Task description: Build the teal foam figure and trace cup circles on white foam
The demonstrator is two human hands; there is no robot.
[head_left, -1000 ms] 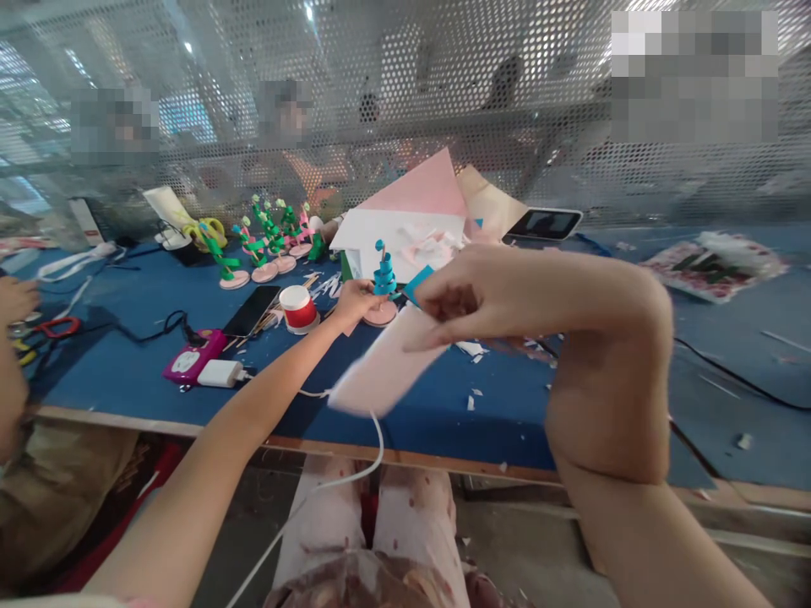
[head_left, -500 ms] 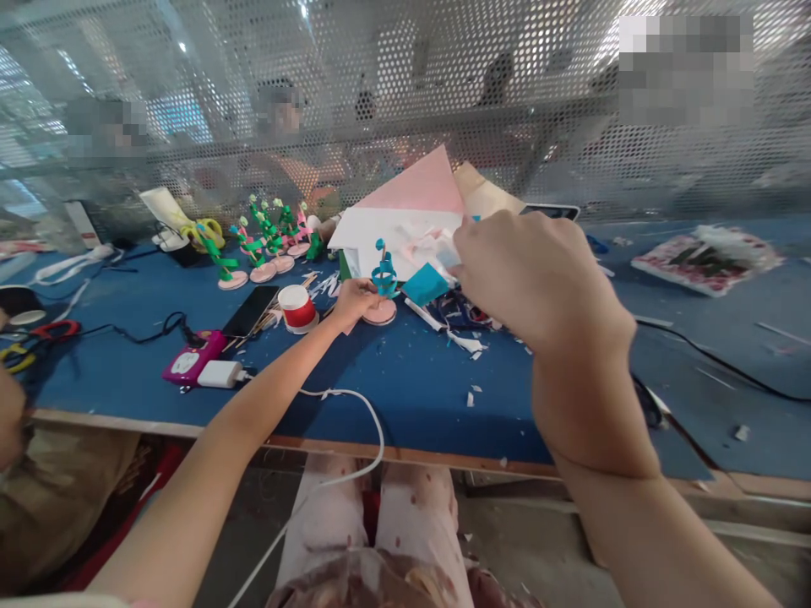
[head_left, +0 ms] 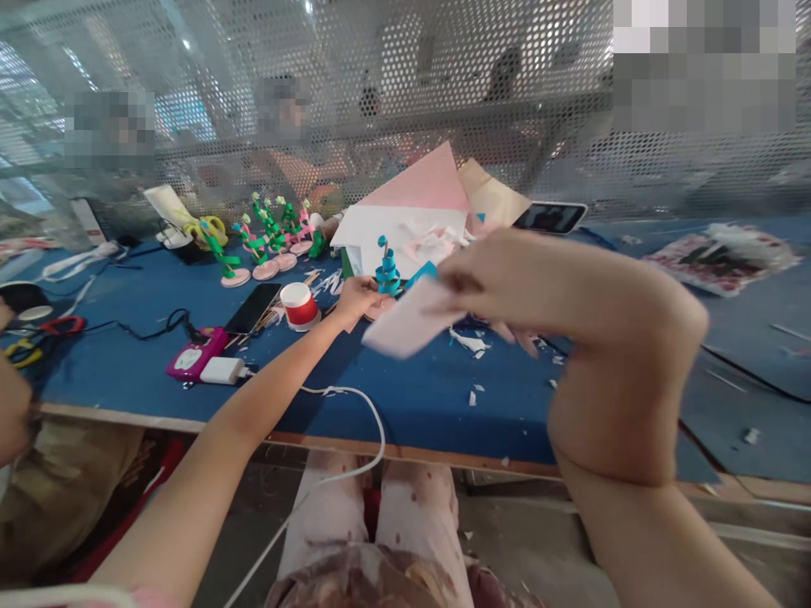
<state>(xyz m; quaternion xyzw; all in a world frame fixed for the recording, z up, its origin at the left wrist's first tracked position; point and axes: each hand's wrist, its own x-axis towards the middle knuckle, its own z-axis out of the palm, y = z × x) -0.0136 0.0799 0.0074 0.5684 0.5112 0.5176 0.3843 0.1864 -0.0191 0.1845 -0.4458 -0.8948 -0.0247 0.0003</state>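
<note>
My left hand reaches far over the blue table and grips the pink round base of a small teal paper spiral tree. My right hand hovers above the table just right of it, fingers closed on a pale pink paper strip that slants down to the left. The hand and strip are blurred by motion. A teal paper scrap shows behind the strip.
Several green paper trees on pink bases stand at the back left. A red-and-white tape roll, a dark phone, a pink device with white charger and cable, stacked white and pink sheets, a second phone, paper scraps. Another person's hand at the left edge.
My right hand, which reached to the paper pile half a second ago, has swung back above the table holding the pale pink strip. My left hand stays on the teal tree.
</note>
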